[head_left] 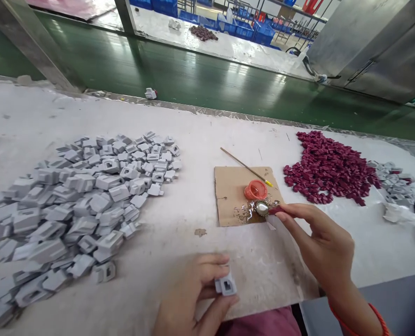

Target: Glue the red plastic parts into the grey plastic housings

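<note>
My left hand (pixel 200 294) grips a small grey plastic part (pixel 226 283) with a square hole, low over the near edge of the table. Between the thumb and fingertips of my right hand (pixel 319 238) is a small maroon piece (pixel 276 210). Its tip is at the rim of a bottle cap (pixel 262 207) that holds shiny liquid; whether they touch I cannot tell. The cap lies on a cardboard square (pixel 228 186) wet with drips. Just behind it stands a small orange-red tub (pixel 256 190), and a thin brush-like stick (pixel 245 166) rests across the cardboard's far edge.
A broad heap of grey parts (pixel 88 196) covers the left of the table. To the right lie a maroon pile (pixel 333 165) and a smaller group of grey parts (pixel 394 182). Beyond the table runs a green conveyor belt (pixel 179 70); one part (pixel 151 94) sits by its near edge.
</note>
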